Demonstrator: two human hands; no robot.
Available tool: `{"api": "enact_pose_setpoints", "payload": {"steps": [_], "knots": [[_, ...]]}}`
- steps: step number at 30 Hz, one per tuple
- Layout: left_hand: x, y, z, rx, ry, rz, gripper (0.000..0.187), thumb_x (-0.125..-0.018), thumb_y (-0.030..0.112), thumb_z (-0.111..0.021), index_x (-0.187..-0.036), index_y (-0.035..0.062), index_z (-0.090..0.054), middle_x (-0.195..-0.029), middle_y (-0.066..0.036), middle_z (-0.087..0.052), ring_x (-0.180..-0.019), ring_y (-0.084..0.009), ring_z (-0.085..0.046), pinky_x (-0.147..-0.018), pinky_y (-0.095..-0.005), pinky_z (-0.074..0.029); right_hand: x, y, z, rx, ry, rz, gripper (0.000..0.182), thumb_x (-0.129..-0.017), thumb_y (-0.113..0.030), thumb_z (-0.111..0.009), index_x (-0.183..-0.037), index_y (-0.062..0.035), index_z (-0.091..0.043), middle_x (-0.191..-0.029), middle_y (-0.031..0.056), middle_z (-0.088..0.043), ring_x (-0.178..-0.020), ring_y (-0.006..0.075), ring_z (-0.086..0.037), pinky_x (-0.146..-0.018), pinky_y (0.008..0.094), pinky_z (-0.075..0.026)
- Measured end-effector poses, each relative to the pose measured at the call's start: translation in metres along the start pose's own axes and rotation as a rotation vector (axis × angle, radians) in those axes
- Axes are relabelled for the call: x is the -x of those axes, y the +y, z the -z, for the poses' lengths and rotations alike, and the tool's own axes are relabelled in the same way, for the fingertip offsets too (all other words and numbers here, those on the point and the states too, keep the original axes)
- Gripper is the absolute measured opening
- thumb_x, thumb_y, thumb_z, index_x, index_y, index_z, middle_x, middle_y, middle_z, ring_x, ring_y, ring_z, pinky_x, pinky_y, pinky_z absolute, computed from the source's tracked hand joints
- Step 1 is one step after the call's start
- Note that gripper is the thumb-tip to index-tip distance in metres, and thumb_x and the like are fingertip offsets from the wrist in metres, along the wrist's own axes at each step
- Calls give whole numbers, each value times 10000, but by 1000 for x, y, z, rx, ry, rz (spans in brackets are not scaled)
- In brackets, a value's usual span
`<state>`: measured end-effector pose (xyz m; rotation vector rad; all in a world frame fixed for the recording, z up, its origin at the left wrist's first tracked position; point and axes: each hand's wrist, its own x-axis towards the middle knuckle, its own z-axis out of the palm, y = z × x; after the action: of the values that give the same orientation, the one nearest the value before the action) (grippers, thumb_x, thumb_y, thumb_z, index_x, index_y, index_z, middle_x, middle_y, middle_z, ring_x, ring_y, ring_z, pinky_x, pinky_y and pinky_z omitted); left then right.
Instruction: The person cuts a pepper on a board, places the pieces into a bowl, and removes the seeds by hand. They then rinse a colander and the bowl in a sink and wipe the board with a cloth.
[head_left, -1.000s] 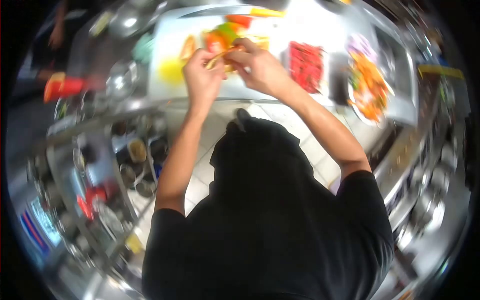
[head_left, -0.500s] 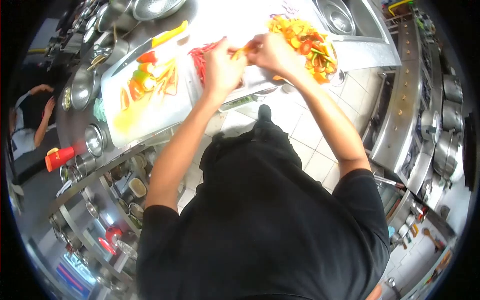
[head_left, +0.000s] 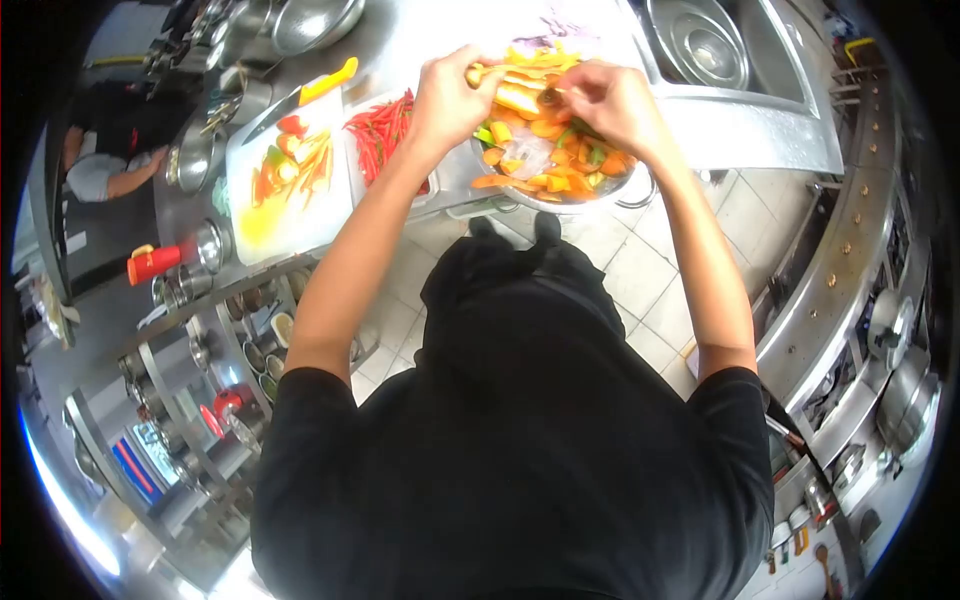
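My left hand (head_left: 452,98) is closed on a yellow-orange piece of bell pepper (head_left: 517,97), held above a steel bowl (head_left: 583,207). At the piece's other end, my right hand (head_left: 612,105) pinches with its fingertips beside a small dark spot that I cannot make out. Cut orange, yellow and green pepper pieces (head_left: 565,155) fill the bowl below, with something pale and translucent among them. Left of the bowl, a tray holds thin red pepper strips (head_left: 372,135).
A white cutting board (head_left: 298,225) bears pepper pieces and a yellow-handled knife (head_left: 318,86). Sliced purple vegetable (head_left: 560,35) lies behind the bowl. A sink (head_left: 765,55) with steel bowls stands right. Another person's arm (head_left: 140,178) shows at left, near a red container (head_left: 153,264).
Both hands have moved right, from beside the red strips to above the bowl, bringing the pepper piece along. They are farther apart now, and the camera view has shifted.
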<state>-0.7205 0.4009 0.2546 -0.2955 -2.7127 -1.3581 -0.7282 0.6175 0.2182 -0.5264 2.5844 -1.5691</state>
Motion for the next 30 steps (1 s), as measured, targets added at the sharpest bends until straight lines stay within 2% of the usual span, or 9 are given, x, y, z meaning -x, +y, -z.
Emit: {"api": "enact_pose_setpoints", "payload": {"steps": [4,7,13,22,23,25,27,28,30], "knots": [[-10,-8,13,-96,231,-301,105,-725,-23,-656,-797,-39,-581,-800,-96,-616,-751,-190,-626,-673,-269,-501,10,-10,7,366,-31,197,123,-783,-162,-642,-863,-70,-659,-854,103,-630,-841,292,-614,-747,390,-492],[-8,9,6,-74,242,-316,65,-716,-6,-629,-767,-6,-589,-744,-132,-582,-593,-232,-614,-538,-298,-473,13,-34,10,410,41,268,137,-794,-185,-638,-883,-85,-667,-850,105,-627,-839,277,-617,-743,384,-494],[0,34,-17,-114,228,-346,108,-709,-29,-644,-772,-20,-557,-745,-124,-550,-628,-261,-579,-554,-320,-449,1,-32,-4,278,135,437,123,-774,-116,-641,-879,-54,-659,-780,138,-629,-718,325,-614,-668,389,-490],[8,22,-18,-213,403,-535,64,-726,42,-605,-763,26,-555,-799,-118,-582,-599,-287,-580,-512,-335,-469,2,-26,18,424,154,-97,189,-748,-174,-700,-725,-2,-622,-630,111,-616,-573,206,-597,-588,325,-471],[8,13,-25,-289,408,-600,52,-729,52,-599,-764,31,-567,-835,-112,-607,-599,-277,-594,-509,-328,-483,1,-24,19,451,134,-61,198,-708,-170,-685,-683,-2,-583,-663,157,-600,-618,314,-594,-623,381,-473],[10,14,-32,-149,367,-814,70,-743,101,-574,-804,68,-586,-964,-89,-607,-742,-248,-621,-596,-346,-511,3,-25,19,577,69,123,128,-645,-100,-675,-722,-12,-622,-801,143,-632,-870,318,-584,-788,385,-445],[20,10,-25,-234,280,-760,83,-701,92,-582,-769,92,-534,-889,-64,-528,-723,-224,-597,-589,-336,-490,2,-12,24,536,-1,-1,214,-671,-33,-642,-881,-38,-683,-1045,126,-629,-1027,308,-538,-913,396,-417],[24,3,-15,-261,275,-692,115,-671,81,-590,-759,91,-516,-894,-64,-521,-714,-224,-596,-579,-342,-482,3,-5,30,746,25,189,210,-721,-8,-611,-907,-66,-688,-1117,121,-607,-1049,308,-532,-926,387,-409],[40,-20,21,-54,419,-453,161,-659,26,-608,-789,71,-523,-851,-88,-537,-725,-271,-595,-591,-333,-475,2,-22,37,707,106,102,111,-803,-48,-570,-846,-78,-668,-1053,82,-628,-1040,291,-545,-904,378,-424]]}}
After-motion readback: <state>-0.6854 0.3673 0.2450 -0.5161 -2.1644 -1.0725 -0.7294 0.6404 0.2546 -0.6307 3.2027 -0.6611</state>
